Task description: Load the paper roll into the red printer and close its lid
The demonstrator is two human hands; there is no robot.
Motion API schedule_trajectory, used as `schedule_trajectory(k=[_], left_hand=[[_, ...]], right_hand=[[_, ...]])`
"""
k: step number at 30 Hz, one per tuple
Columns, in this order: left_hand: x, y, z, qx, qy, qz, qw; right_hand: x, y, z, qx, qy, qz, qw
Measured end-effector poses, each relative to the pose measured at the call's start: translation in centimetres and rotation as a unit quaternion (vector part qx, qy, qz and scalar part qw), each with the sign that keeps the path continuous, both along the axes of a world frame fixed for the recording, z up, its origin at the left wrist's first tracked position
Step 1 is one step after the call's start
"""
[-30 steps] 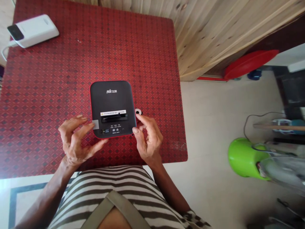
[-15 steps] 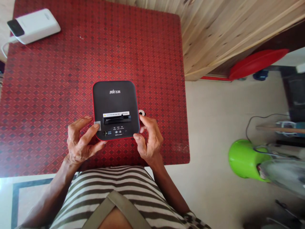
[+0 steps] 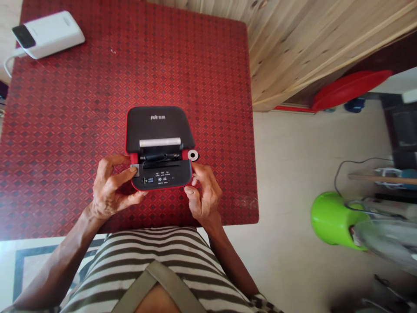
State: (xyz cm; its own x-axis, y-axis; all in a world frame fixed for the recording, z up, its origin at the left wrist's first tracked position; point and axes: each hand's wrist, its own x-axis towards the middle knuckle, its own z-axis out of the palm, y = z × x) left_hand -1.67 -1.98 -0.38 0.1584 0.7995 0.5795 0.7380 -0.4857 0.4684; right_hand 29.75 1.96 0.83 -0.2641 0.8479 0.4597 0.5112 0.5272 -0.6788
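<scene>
A small black printer with a red base (image 3: 159, 130) sits near the front of a red patterned table (image 3: 65, 130). Its lid is tilted up at the back, and a grey bar shows along the lid's edge. My left hand (image 3: 112, 189) grips the printer's front left corner, one finger pressing a grey tab on its side. My right hand (image 3: 203, 191) holds the front right corner, fingers curled against the casing. A small white ring with a dark centre (image 3: 193, 155) lies beside the printer's right side.
A white power bank (image 3: 48, 34) with a cable lies at the table's far left corner. To the right of the table are a wooden plank wall (image 3: 309, 34), a green plastic stool (image 3: 332, 219), a red object (image 3: 348, 87) and pale floor.
The printer's lid has popped open and tilted back. My left hand moved in onto the side tab, and my right hand closed against the front right corner.
</scene>
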Motion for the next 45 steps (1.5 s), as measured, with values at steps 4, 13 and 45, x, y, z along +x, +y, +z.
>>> schedule_trajectory(k=[4, 13, 45], left_hand=[[0.4, 0.1, -0.5, 0.001, -0.024, 0.008, 1.0], [0.6, 0.6, -1.7, 0.067, -0.026, -0.015, 0.997], [1.3, 0.5, -1.6, 0.052, -0.064, -0.008, 0.997]], right_hand=[[0.1, 0.6, 0.8, 0.016, 0.021, -0.009, 1.0], [-4.6, 8.8, 7.3, 0.049, -0.193, 0.112, 0.974], [-1.4, 11.1, 11.1, -0.082, -0.023, 0.174, 0.981]])
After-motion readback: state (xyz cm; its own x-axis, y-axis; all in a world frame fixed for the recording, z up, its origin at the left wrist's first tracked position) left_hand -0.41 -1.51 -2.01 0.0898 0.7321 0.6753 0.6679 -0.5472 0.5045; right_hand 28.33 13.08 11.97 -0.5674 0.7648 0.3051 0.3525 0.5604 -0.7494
